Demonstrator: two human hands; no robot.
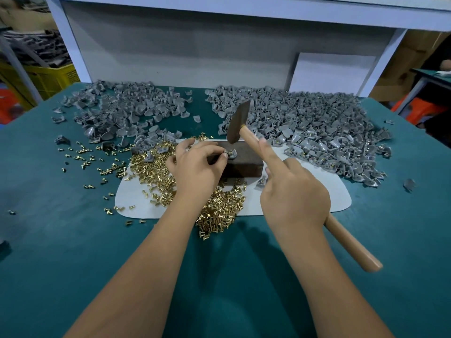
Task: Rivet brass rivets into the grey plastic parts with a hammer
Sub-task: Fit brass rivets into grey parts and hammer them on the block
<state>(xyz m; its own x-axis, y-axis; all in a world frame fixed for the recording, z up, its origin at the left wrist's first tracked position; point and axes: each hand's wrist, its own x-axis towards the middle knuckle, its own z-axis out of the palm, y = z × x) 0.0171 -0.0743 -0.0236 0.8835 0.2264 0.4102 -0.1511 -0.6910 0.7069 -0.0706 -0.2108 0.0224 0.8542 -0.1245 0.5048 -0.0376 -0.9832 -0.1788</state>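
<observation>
right hand (295, 193) hides hammer (238, 123) handle's middle

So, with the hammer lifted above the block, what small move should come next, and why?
Probably a short tap of the hammer straight down onto the rivet. The left hand pinches a grey part with a brass rivet on the dark block, and the right hand holds the handle with the head raised just above it. The fingertips lie close, so a light blow seems wise.

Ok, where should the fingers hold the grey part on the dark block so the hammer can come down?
Pinch the grey part by its left edge, coming in from the left, as the left hand does. The hammer, in the right hand, hangs above on the right, so that side and the rivet top should stay clear.
</observation>
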